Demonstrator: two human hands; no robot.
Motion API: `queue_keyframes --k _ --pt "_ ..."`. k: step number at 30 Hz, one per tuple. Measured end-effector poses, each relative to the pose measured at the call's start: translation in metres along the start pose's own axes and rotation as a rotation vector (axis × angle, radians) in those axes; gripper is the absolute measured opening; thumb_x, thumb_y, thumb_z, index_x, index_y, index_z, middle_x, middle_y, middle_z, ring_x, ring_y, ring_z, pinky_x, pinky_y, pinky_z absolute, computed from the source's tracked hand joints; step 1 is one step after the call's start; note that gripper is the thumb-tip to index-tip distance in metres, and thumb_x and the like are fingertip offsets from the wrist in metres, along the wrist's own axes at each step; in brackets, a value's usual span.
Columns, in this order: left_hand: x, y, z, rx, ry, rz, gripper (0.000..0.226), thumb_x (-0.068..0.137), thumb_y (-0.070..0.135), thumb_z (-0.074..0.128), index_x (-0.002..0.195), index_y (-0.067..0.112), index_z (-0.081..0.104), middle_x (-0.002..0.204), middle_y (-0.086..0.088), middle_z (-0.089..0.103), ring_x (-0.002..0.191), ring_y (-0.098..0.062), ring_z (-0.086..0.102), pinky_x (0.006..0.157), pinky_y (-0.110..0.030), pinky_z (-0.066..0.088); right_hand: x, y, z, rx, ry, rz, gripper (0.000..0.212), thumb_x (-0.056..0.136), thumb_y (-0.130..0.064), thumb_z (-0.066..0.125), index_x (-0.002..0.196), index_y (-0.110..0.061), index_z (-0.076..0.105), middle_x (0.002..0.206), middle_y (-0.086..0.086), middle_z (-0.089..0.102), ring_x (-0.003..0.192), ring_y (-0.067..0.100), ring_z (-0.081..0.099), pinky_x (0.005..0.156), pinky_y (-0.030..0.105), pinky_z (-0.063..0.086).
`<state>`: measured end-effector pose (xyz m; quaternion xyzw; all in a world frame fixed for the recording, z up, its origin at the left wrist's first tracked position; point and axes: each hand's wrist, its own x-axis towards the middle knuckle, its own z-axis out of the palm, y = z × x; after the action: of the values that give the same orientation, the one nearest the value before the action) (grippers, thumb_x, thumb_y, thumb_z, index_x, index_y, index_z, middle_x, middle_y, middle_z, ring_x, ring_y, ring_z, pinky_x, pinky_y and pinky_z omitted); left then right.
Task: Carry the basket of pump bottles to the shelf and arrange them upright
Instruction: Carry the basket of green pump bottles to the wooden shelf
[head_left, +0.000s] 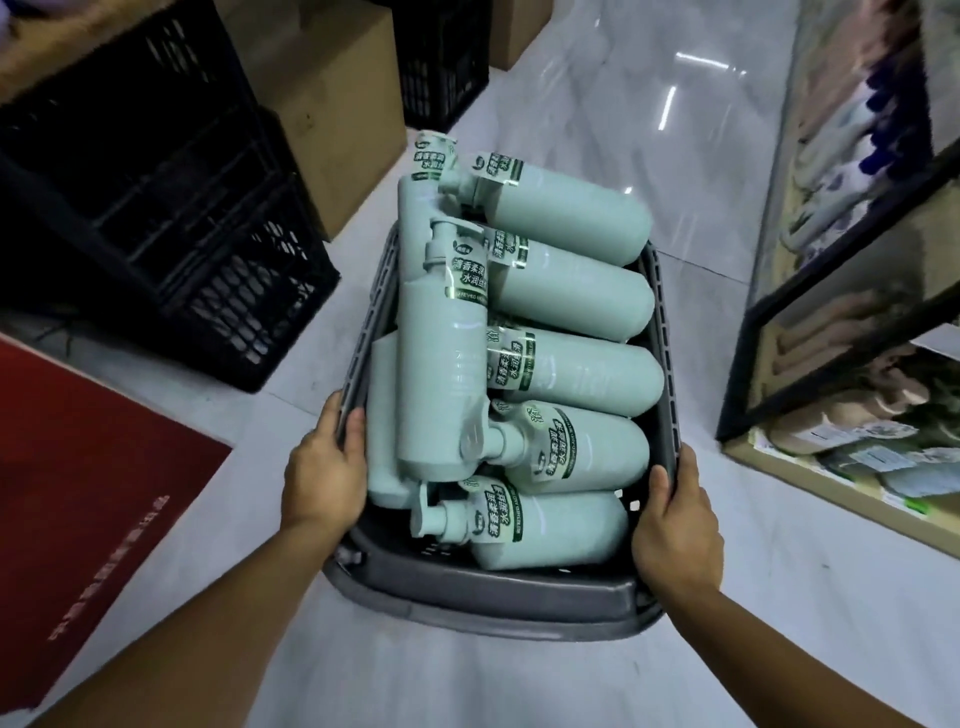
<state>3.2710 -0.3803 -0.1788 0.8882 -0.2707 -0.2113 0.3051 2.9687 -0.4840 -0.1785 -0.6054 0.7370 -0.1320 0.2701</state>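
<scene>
Basket (483, 597) of pale green pump bottles (571, 301) hangs over the floor, left hand (324, 473) and right hand (675, 525) each gripping a side rim, with the shelf (831, 291) at two o'clock. Best kept level while turning (the bottles lie heaped, one overhanging at twelve). Labels (470, 270) read "清香柔润" and "REFRESHED".

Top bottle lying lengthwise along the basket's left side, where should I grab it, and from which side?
Grip the top bottle round its smooth mid-body, coming from above. It lies flat over the others in the basket, that stretch uncovered, while its pump end, pointing away, sits crowded among neighbouring pumps.
</scene>
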Motion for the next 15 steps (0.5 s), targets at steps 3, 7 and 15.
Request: queue_keyframes --k 3,7,15 --pt "0.044 0.005 -0.009 0.018 -0.045 0.053 0.053 0.100 0.051 0.031 0.149 0.031 0.035 0.116 -0.022 0.064 0.107 -0.040 0.059 0.090 -0.043 0.048 0.004 -0.026 0.017 0.013 0.041 0.037 0.049 0.105 -0.045 0.028 0.153 -0.036 0.024 0.128 0.018 0.059 0.110 0.042 0.058 0.089 0.050 0.044" --pt "0.080 0.010 -0.018 0.032 -0.123 0.090 0.053 0.100 0.050 0.031 0.149 0.032 0.035 0.113 -0.019 0.065 0.104 -0.038 0.060 0.088 -0.045 0.050 -0.002 -0.047 0.035 0.023 0.070 0.117 0.045 0.105 -0.044 0.029 0.150 -0.039 0.025 0.126 0.019 0.060 0.107 0.043 0.059 0.083 0.050 0.043" --pt "0.187 0.046 -0.031 0.070 -0.173 0.200 0.052 0.102 0.047 0.033 0.150 0.029 0.034 0.118 -0.019 0.063 0.109 -0.037 0.057 0.090 -0.041 0.046 0.027 -0.116 0.065 0.069 0.139 0.207 0.048 0.105 -0.044 0.028 0.152 -0.035 0.025 0.131 0.019 0.058 0.109 0.043 0.058 0.085 0.051 0.043"
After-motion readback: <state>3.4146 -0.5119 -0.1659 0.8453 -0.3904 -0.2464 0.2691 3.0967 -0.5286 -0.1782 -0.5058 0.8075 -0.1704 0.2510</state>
